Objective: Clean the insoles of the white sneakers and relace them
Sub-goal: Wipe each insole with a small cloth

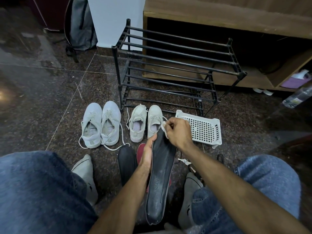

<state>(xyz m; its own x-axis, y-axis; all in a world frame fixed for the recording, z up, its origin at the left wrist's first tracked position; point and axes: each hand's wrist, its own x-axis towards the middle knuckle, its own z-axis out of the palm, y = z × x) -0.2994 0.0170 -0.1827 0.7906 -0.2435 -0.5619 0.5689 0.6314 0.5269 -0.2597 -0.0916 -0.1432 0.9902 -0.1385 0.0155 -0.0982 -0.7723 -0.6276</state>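
I hold a long black insole upright between my knees. My left hand grips its left edge near the top. My right hand pinches a small white wipe against the insole's tip. A second black insole lies on the floor to the left, beside a red insole partly hidden behind my left hand. Two pairs of white sneakers stand ahead: a larger pair with loose laces on the left, a smaller pair to its right.
A black metal shoe rack stands behind the sneakers, before a wooden cabinet. A white perforated basket lies right of my right hand. A plastic bottle lies far right. A grey backpack leans at the back left.
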